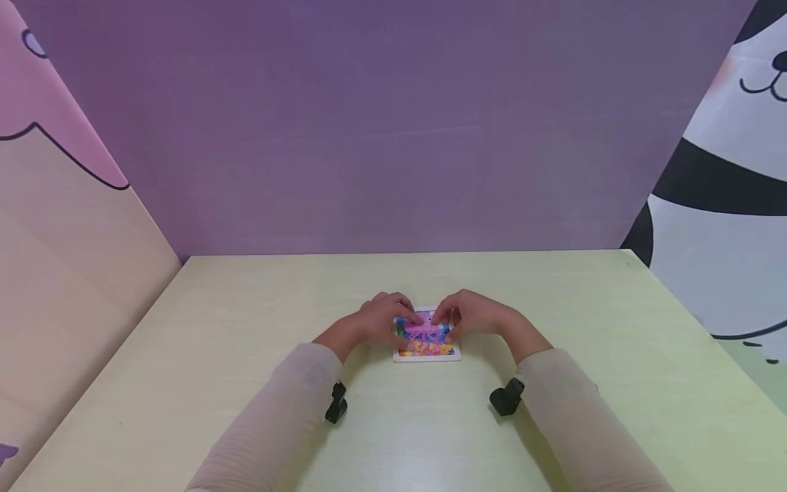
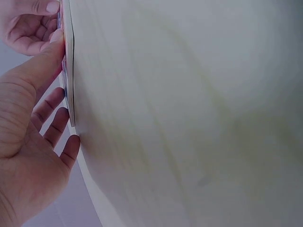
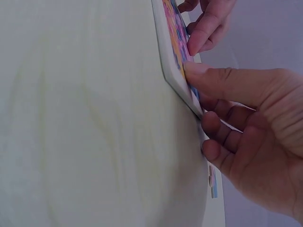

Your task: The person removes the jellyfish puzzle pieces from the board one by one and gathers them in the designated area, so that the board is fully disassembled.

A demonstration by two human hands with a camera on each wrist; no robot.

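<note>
a: both hands meet over a small colourful puzzle board (image 1: 426,339) lying flat on the pale green worktop (image 1: 246,383), near its middle

b: why that hold?

a: the left hand (image 1: 380,318) rests at the board's left edge, thumb laid on the picture face and the other fingers loosely curled beside it. the right hand (image 1: 468,315) mirrors it on the right edge, thumb pressing the top surface. the hands seem to steady the board from both sides while fingertips work at its far part. neither hand lifts it; whether either pinches a loose piece, i cannot tell

b: anything nearby or in the way?

a: a purple backdrop (image 1: 393,123) stands behind, cartoon-printed panels (image 1: 725,184) at the sides, black wrist cameras (image 1: 507,396) on pale sleeves (image 1: 572,424). a small coloured scrap (image 3: 212,181) lies on the worktop near the right hand. nothing blocks the board
</note>
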